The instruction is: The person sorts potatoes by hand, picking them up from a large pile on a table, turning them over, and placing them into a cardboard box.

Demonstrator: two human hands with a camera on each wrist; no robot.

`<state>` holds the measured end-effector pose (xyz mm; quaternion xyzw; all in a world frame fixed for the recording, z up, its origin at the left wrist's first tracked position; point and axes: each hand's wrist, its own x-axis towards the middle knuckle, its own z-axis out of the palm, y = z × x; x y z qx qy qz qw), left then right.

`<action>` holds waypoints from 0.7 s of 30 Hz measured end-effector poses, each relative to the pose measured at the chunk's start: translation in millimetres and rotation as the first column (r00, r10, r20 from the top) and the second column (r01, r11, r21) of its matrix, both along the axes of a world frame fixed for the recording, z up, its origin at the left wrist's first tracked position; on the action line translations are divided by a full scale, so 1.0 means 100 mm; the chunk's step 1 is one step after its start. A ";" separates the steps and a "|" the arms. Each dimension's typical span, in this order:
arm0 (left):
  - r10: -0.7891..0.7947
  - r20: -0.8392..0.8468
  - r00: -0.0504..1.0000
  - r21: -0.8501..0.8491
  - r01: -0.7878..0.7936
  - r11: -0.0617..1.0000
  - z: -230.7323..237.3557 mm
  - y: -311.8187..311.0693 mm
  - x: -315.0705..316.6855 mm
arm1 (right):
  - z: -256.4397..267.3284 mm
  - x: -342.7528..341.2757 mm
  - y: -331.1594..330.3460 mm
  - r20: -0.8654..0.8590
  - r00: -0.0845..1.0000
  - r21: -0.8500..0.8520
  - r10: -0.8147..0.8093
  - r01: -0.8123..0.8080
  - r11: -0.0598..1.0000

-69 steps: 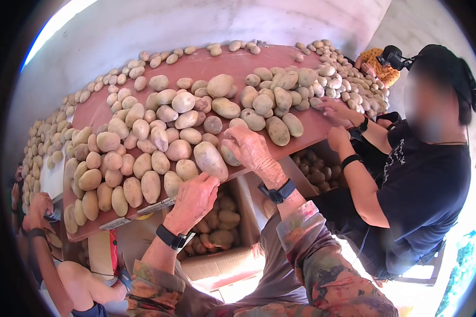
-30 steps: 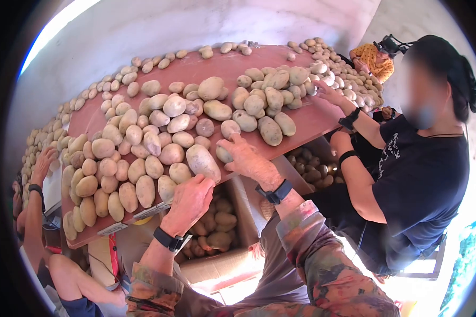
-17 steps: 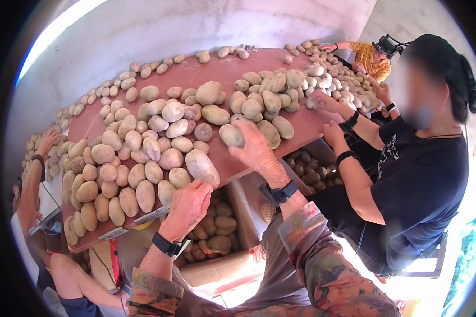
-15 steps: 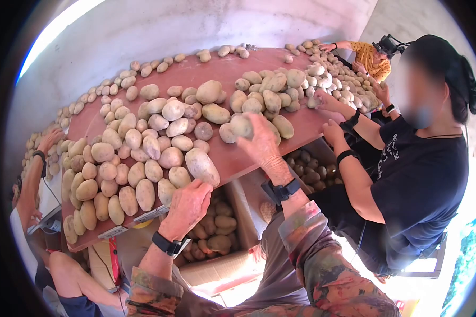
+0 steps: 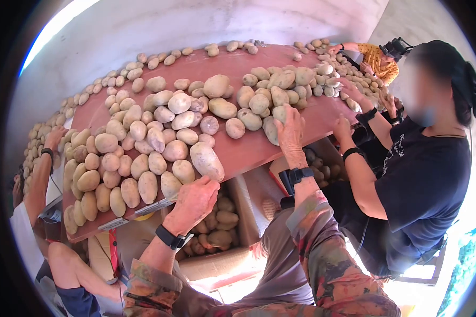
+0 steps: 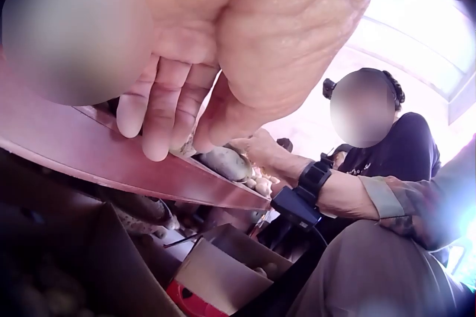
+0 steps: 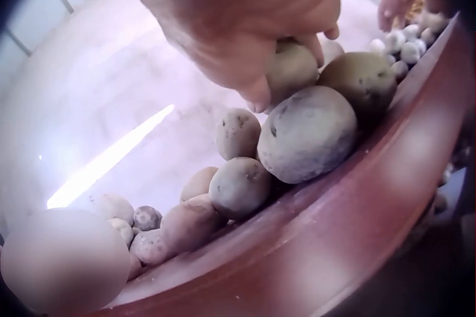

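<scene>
Many potatoes lie heaped on a reddish table [image 5: 259, 153]. My right hand [image 5: 292, 134] grips a potato [image 7: 291, 72] with thumb and fingers, at the front of the right-hand heap. Just below it sits a larger greenish potato [image 7: 309, 135]. A single potato [image 5: 235, 128] lies left of that heap, on the bare strip between the heaps. My left hand [image 5: 197, 201] rests at the table's front edge, fingertips right by a big oblong potato [image 5: 206, 161]. In the left wrist view its fingers [image 6: 160, 112] hang relaxed, with nothing held between them.
Under the table edge stands a cardboard box [image 5: 246, 211] holding potatoes [image 5: 222, 216]. Another box of potatoes [image 5: 328, 171] is farther right. A person in a dark shirt [image 5: 423, 174] sits close on my right, hands at the table. Another person's arm [image 5: 39, 179] reaches in from the left.
My right hand has set a potato down left of the right-hand heap and moved rightward to grip another there. My left hand stays by the big oblong potato.
</scene>
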<state>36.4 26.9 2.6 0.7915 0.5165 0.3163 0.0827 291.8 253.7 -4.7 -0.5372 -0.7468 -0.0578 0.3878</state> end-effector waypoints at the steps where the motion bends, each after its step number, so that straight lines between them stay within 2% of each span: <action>1: 0.001 -0.014 1.000 -0.023 -0.001 1.000 -0.01 0.00 -0.01 | -0.03 -0.01 0.02 -0.002 1.000 -0.003 0.003 -0.003 1.000; 3: 0.002 -0.024 1.000 -0.032 -0.003 0.999 -0.04 0.02 -0.02 | -0.08 -0.03 0.05 0.133 0.985 0.187 -0.112 0.086 0.979; 13: -0.015 0.000 1.000 -0.030 0.015 0.999 0.01 0.01 -0.01 | 0.02 0.04 -0.06 -0.015 1.000 -0.047 0.009 -0.010 0.999; 16: -0.015 -0.003 1.000 -0.021 0.015 1.000 0.03 -0.01 -0.02 | 0.04 0.01 -0.10 -0.032 0.999 0.033 -0.004 0.005 0.999; 18: -0.012 -0.001 1.000 -0.034 0.012 0.999 0.01 -0.01 -0.03 | 0.10 -0.01 -0.14 -0.045 0.999 0.185 -0.002 0.011 0.983; 19: -0.010 0.000 1.000 -0.047 0.010 0.999 0.01 -0.01 -0.04 | 0.18 -0.05 -0.18 -0.045 0.999 0.185 -0.002 0.010 0.983; 21: -0.007 -0.005 1.000 -0.043 0.007 0.999 0.01 -0.01 -0.04 | 0.33 -0.15 -0.27 -0.116 0.988 0.296 0.101 -0.063 0.953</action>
